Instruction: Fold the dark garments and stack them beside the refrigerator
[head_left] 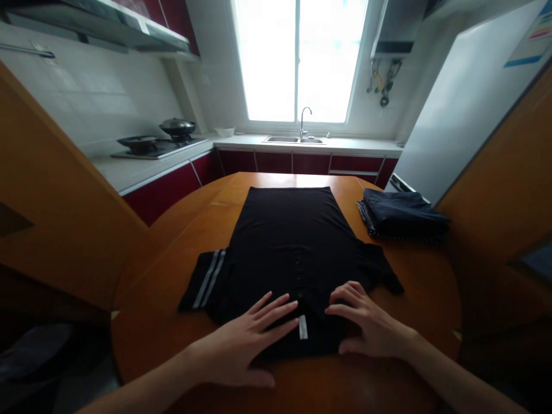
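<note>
Black shirt (288,253) lies flat on the round wooden bench (172,253), collar end toward the person at 6 o'clock, hem toward 12. One sleeve with pale stripes (209,279) spreads to 9 o'clock; the other sleeve (382,267) to 3 o'clock.

Left hand (248,339): palm down, fingers spread and flat on the fabric at about 7 o'clock of the shirt, pressing rather than gripping; nothing held. Right hand (368,325): also released, fingers slightly curled, fingertips resting on the cloth near the collar at about 5 o'clock. A small white label (303,326) shows between the two hands.

Folded dark garment (401,215) sits at 2 o'clock on the bench, well apart from the shirt.

Risks, as judged: flat palms on thin cloth can drag it and bunch wrinkles near the collar; uneven pressure between the hands could skew the shirt off its straight lie. The collar end is close to the bench's near edge, so a pull toward 6 o'clock might slide it over.

Hard to make out: the black fabric swallows detail, so collar shape, seams and a faint button line are uncertain. Backlight from the window (297,57) darkens the foreground. Both forearms are cut off at the frame's lower edge.
</note>
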A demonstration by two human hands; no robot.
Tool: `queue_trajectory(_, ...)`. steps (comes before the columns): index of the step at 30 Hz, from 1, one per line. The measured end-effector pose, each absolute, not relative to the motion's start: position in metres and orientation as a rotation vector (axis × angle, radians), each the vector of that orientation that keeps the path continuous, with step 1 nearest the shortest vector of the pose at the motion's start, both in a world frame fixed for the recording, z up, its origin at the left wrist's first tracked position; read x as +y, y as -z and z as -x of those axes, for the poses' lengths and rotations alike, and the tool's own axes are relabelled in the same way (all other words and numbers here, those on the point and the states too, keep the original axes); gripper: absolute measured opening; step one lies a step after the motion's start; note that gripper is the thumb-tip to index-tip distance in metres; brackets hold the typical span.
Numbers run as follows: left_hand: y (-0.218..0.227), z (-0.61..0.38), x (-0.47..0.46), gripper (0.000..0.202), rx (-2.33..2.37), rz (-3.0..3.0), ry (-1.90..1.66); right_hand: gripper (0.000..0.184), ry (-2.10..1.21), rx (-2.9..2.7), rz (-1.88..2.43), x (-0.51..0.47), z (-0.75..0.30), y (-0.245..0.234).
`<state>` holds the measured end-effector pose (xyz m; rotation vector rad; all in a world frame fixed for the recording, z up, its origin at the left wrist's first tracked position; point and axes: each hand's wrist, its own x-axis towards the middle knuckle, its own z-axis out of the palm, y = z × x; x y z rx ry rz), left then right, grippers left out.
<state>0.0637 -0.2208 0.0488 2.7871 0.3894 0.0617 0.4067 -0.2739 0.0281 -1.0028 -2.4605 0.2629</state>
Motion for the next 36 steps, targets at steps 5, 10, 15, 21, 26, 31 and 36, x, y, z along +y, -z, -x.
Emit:
queue_trajectory(5, -0.041, -0.04, -0.229, 0.067, 0.392, -2.879, -0.303, 0.053, -0.24, -2.524, 0.994, -0.281, -0.41, -0.023)
queue_trajectory(10, -0.039, -0.043, -0.232, 0.052, 0.3, -2.848, -0.429, 0.026, -0.083, -2.52, 0.847, -0.282, -0.407, -0.018)
queue_trajectory(15, -0.05, -0.033, -0.241, 0.042, 0.286, -2.649, -0.348, 0.026, -0.185, -2.523, 0.663, -0.289, -0.401, -0.023)
queue_trajectory(21, -0.065, 0.017, -0.195, 0.037, 1.255, -2.427, -0.684, 0.029, -0.311, -2.487, 0.715, -0.25, -0.38, -0.056)
queue_trajectory(26, -0.039, 0.061, -0.121, 0.055, 1.971, -2.174, -0.617, 0.034, -0.4, -2.57, 0.72, -0.197, -0.302, -0.073)
queue_trajectory(31, -0.026, 0.065, -0.084, 0.044, 1.952, -2.003, -0.599, 0.051, -0.478, -2.684, 0.666, -0.171, -0.236, -0.045)
queue_trajectory(36, -0.037, 0.068, -0.079, 0.03, 1.774, -2.001, -0.559, 0.068, -0.569, -2.734, 0.684, -0.166, -0.226, -0.022)
